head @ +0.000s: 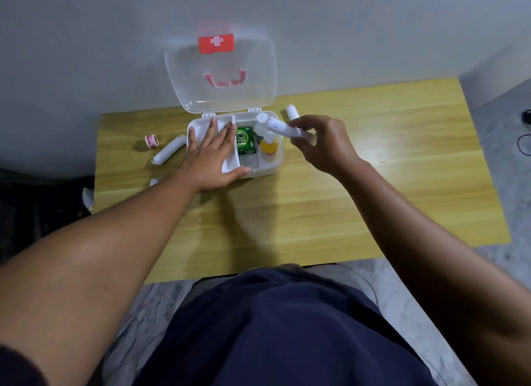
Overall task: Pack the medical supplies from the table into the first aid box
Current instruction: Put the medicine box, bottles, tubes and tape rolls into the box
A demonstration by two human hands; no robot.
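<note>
Evidently the left hand [212, 152] lies flat, fingers straight and spread, across the left compartment of the first aid box [267, 173]. It is most likely there to stop the light plastic box sliding on the desk [373, 161] while the other hand loads it. The right hand [321, 144] pinches one end of a white bandage roll [280, 129] and holds it tilted above the box's right side, free end toward the compartments, so it looks to be on its way in. The clear lid [221, 69] stands open against the wall, leaving the whole top free.

Of white rolls there are three: the held one, a second roll [168, 151] on the desk just left of the box, and a third roll [292, 112] behind the box's right corner. One small red-and-white tape roll [151, 141] sits further left. Inside the box are one green carton [245, 139] in the middle and one yellow bottle [268, 148] to its right. A white cap [262, 117] shows behind that; whether it tops another bottle I cannot tell. By my reckoning, three supplies wait on the desk.
</note>
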